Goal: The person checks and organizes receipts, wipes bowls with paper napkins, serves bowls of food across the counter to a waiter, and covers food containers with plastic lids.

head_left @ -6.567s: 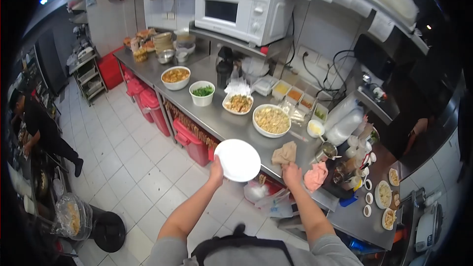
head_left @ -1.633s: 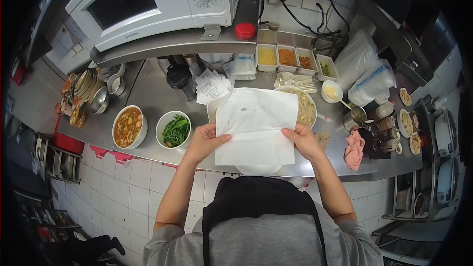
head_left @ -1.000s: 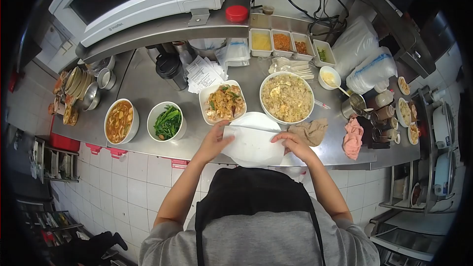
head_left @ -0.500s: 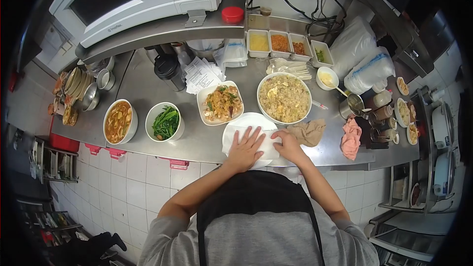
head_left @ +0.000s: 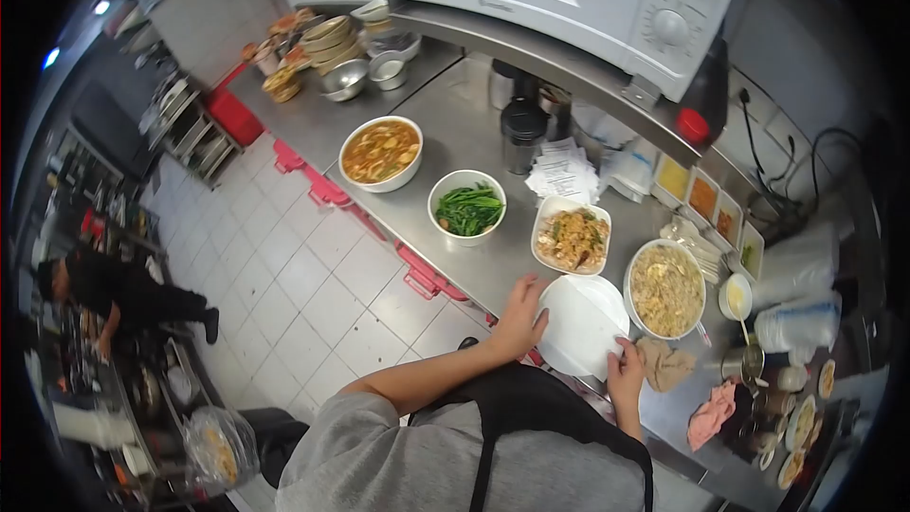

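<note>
A white round plate, with a white paper sheet over part of it, lies at the front of the steel counter. Beside the plate's left rim is my left hand, fingers apart and holding nothing. My right hand is at the lower right edge, thumb and fingers closed on the sheet's edge; whether they also grip the plate is unclear. Just behind stands a square white bowl of crumb-topped food. A large bowl of fried rice and a crumpled brown cloth are to the right.
Bowls of soup and green vegetables stand on the left. A microwave sits on a shelf above black-lidded cup and paper slips. A pink cloth lies right. Another person works at far left.
The view has swung left, bringing another person into sight. My left hand has lifted off the paper sheet and moved to the plate's left side; my right hand remains at its right edge.
</note>
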{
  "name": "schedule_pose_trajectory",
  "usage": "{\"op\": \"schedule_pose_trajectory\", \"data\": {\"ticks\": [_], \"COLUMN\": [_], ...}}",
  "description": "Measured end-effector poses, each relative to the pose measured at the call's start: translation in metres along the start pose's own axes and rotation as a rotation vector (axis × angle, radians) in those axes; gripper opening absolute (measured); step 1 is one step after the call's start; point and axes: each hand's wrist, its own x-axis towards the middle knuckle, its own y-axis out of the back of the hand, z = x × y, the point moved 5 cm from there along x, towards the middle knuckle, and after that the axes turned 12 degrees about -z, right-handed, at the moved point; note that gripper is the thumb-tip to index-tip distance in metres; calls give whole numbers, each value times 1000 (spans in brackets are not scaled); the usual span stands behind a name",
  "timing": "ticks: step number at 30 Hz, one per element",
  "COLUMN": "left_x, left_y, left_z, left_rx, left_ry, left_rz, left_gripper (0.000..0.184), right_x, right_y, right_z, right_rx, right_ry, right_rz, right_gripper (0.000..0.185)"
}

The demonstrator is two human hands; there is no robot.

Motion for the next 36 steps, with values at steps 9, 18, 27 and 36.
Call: {"op": "schedule_pose_trajectory", "data": {"ticks": [9,18,27,36], "left_x": [-27,-85,-116,-13], "left_y": [-25,137,401,507], "left_z": [-56,-72,-200,-396], "left_rx": [-346,-931,-697,-339], "left_ry": [485,526,607,507], "left_rz": [-172,217,479,595], "left_gripper": [44,46,49,51], "right_x": [11,15,76,116], "right_y": [-1,-82,-253,-307], "right_z": [-27,-202,-319,-305], "right_rx": [-21,140,500,371], "right_ry": [155,407,402,268], "right_rz": [-227,-386,-599,-426], "right_gripper": [39,35,52,57]}}
